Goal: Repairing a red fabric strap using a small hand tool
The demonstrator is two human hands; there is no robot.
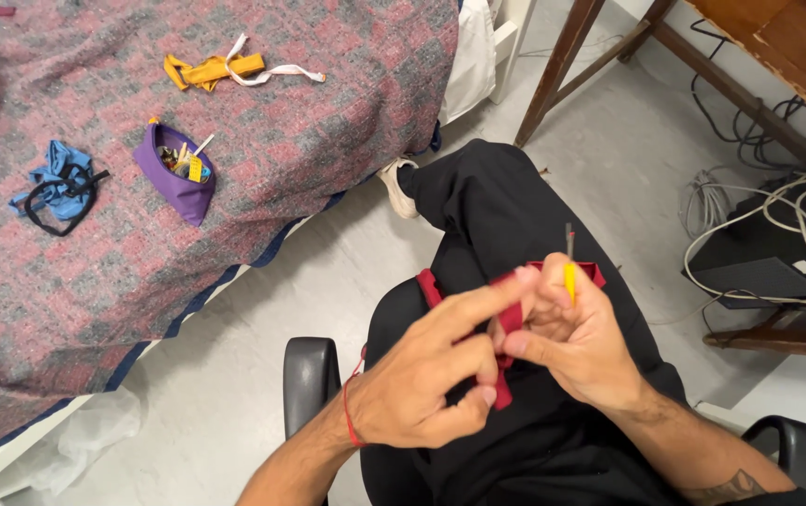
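Head view: left hand (421,379) pinches red fabric (508,323); right hand (576,337), fingers curled, grips a yellow-handled tool (569,274) upright

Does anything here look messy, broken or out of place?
Mostly tidy. The purple pouch on the bed blanket lies open with small items poking out, and a tangle of cables sprawls on the floor at right. Nothing looks broken.

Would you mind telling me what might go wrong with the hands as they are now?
The right hand holds a yellow-handled tool whose thin metal tip points up beside the fingers; it might prick the left hand pinching the red fabric close by. The fabric is worked over the lap, so it or the tool could slip to the floor.
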